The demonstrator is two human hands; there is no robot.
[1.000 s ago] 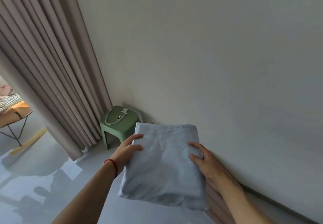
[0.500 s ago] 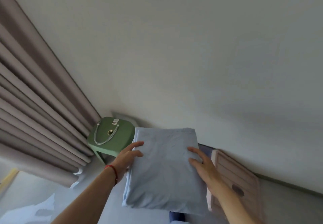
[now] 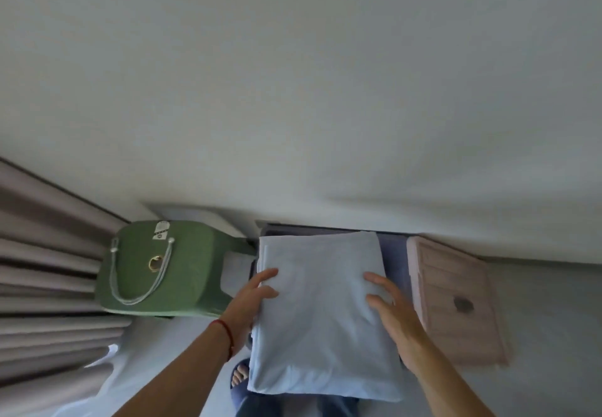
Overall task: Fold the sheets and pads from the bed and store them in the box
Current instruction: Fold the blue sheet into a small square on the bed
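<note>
While the left hand (image 3: 250,299) and right hand (image 3: 395,315) clasp the folded sheet (image 3: 321,315) between them, storing is under way; next, lower it into the box (image 3: 395,253) just beyond the fingers.

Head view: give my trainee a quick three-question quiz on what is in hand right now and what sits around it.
1. True or false: the folded sheet is held by the left hand and the right hand together.
2. Which lies on the green stool? A) a cord and a ring B) a pillow C) a book
3. Fill in: the pale slatted lid lies to the ____ of the sheet.

Key: 1 true; 2 A; 3 right. The dark box under the sheet is mostly hidden.
</note>
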